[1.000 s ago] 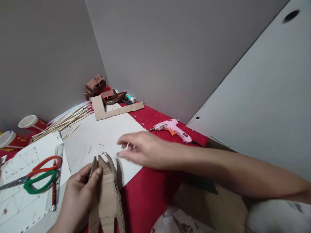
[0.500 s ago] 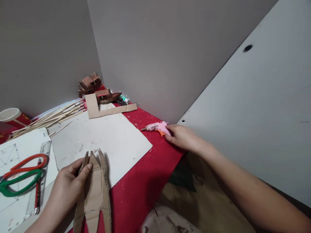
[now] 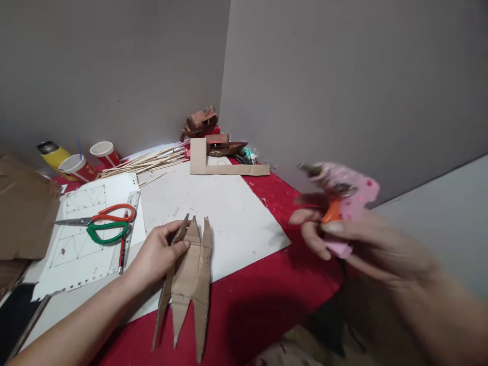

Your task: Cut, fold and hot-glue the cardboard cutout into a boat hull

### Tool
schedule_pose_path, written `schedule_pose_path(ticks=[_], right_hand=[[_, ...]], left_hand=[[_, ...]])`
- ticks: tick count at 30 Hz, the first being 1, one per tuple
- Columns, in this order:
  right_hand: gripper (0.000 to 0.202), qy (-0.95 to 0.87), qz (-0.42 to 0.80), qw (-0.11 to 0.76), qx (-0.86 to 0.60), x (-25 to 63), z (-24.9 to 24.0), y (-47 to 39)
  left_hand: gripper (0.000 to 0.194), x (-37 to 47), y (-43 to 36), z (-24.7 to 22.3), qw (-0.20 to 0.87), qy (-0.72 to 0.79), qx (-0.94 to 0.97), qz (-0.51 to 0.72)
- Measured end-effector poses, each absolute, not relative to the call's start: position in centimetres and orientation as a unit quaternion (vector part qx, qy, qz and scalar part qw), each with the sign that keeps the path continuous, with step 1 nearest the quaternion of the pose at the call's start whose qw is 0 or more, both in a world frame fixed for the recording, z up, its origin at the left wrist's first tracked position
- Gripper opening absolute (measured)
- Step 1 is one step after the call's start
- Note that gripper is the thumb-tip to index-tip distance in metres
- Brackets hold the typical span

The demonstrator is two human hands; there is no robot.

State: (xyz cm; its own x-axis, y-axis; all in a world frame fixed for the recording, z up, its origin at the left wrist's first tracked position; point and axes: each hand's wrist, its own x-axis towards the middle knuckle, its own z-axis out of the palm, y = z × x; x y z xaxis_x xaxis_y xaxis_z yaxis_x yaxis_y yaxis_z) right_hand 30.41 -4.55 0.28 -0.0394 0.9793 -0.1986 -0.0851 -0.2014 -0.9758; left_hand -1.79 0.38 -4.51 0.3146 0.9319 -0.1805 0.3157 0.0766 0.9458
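A cardboard cutout (image 3: 190, 277) is pinched near its pointed top by the left hand (image 3: 158, 254), thumb against curled fingers, seemingly for steadiness; it extends just right of that hand, over the red desk (image 3: 267, 300). A pink glue gun (image 3: 356, 183), blurred, is held raised by the right hand (image 3: 369, 249), fingers partly curled, nozzle pointed leftward.

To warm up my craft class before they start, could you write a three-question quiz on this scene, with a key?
1. Which hand holds the pink glue gun?
2. True or false: the scissors have one orange handle and one green handle.
3. Fill the gap: the left hand grips cut pieces of ____.

Key: 1. The right hand. 2. True. 3. Cardboard.
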Motion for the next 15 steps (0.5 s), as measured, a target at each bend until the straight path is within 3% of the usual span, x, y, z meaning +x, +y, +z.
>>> schedule_pose_path(ticks=[6,10,15], right_hand=[[0.02,-0.412,0.595,0.527,-0.446,26.5,0.1,-3.4],[0.018,-0.524,0.629,0.379,-0.433,25.5,-0.1,-2.3],[0.039,-0.719,0.487,0.305,-0.391,23.9,-1.0,-0.4]], left_hand=[[0.049,-2.0,-0.4,-4.4,0.48,0.532,0.634,0.291],[0.046,-2.4,-1.5,-4.1,0.427,0.561,0.659,0.262],[0.04,-2.8,-2.3,-4.8,0.319,0.569,0.716,0.25]])
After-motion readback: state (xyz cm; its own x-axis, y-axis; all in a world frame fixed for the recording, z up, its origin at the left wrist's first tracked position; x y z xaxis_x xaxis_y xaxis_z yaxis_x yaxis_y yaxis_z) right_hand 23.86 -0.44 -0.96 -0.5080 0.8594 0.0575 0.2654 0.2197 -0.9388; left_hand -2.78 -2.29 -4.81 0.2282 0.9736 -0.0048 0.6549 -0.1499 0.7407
